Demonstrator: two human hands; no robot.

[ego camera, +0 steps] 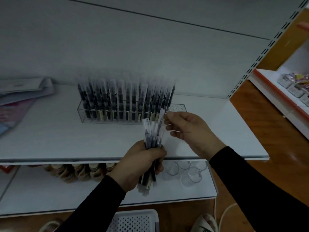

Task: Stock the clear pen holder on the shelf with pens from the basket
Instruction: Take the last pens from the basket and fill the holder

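- Person in black sleeves stands at a white shelf (50,131), both hands working over its front edge, right of centre.
- Left hand (142,163) is closed round a bundle of pens (153,139). Fingers wrap the middle of the bundle; wrapped tips fan upward above the fist, and the butt ends stick out below the hand, past the shelf's front edge.
- Right hand (189,131) pinches the top of one pen (161,114) from that bundle betw. thumb and forefinger; other fingers curl loosely. The pen's upper end sits just in front of the pen holder's right portion.
- Clear pen holder (80,114) stands mid-shelf, nearer the back wall than the front edge, long side facing the camera. Rows of dark pens in clear sleeves (125,99) stand upright in it from near the left end to approx. three-quarters along; the right end shows bare holes.
- Folded papers or packets (21,96) lie at the shelf's left edge; blurred, contents can't be told.
- Lower shelf (41,195) carries a row of brownish round items (75,171) under the upper shelf's front lip, and clear glass cups (187,171) toward its right end.
- White perforated basket (133,221) sits on the floor at bottom centre, only partly in frame.
- Slippered foot (204,223) shows at bottom right, on wood flooring.
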